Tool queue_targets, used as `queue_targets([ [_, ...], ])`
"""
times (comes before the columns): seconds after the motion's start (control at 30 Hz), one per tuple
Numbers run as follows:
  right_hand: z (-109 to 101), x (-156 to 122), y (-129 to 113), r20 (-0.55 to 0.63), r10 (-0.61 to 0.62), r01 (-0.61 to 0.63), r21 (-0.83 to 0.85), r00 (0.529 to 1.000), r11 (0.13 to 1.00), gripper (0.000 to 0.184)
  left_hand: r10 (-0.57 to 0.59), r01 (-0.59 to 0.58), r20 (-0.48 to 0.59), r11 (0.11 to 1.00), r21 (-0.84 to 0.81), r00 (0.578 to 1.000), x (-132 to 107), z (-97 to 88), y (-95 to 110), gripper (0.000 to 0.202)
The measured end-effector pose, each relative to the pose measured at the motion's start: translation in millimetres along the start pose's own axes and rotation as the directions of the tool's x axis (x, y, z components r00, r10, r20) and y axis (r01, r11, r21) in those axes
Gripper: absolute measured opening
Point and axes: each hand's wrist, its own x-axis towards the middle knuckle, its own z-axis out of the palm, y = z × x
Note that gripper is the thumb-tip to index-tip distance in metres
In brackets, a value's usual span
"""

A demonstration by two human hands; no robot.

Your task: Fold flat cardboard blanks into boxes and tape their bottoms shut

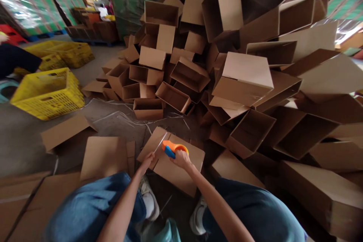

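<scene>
Lower centre of the frame: a cardboard carton is lying between the wearer's shoes. The right hand is gripping an orange-and-blue dispenser, fingers curling round it, and is holding it over the carton's top. The left hand is pinching the near end of a pale strip at the carton's left side (thumb and finger seem to be pressing together, though blur is softening the detail). The strip is running from there toward the carton's far edge.

Progress, by judgement: this carton is looking partway through. The strip is spanning the panel, but its near end is sitting in the fingers, so that end is probably not lying fixed on the board. Whether the strip is joining the dispenser, I am not able to tell. A large pile of open-mouthed boxes is filling the upper centre and right; these are standing formed, hollow insides showing. A flat-looking cardboard piece is lying at lower left, no strip showing on it.

Writing: nothing is reading clearly. A yellow crate at left is carrying a mark on its side, too blurred for reading. The dispenser is showing no readable brand, and the nearer carton faces are appearing plain.
</scene>
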Motion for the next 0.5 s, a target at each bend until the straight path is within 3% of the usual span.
queue_targets([
  [0.17, 40, 6, -16, 0.052, -0.044, 0.042, 0.022, 0.998, 0.999, 0.045, -0.033, 0.033, 0.007, 0.999, 0.002, 0.999, 1, -0.9, 0, 0.035],
  [0.3, 49, 11, -30, 0.017, -0.067, 0.066, 0.064, 0.998, 0.996, 0.041, -0.037, 0.037, 0.004, 0.999, 0.003, 0.999, 0, -2.3, 1, 0.037],
  [0.5, 57, -11, -30, -0.063, 0.0, 0.007, 0.122, 0.998, 0.993, 0.044, -0.035, 0.035, 0.034, 0.999, -0.005, 0.999, -2, -2.5, -2, 0.038],
])
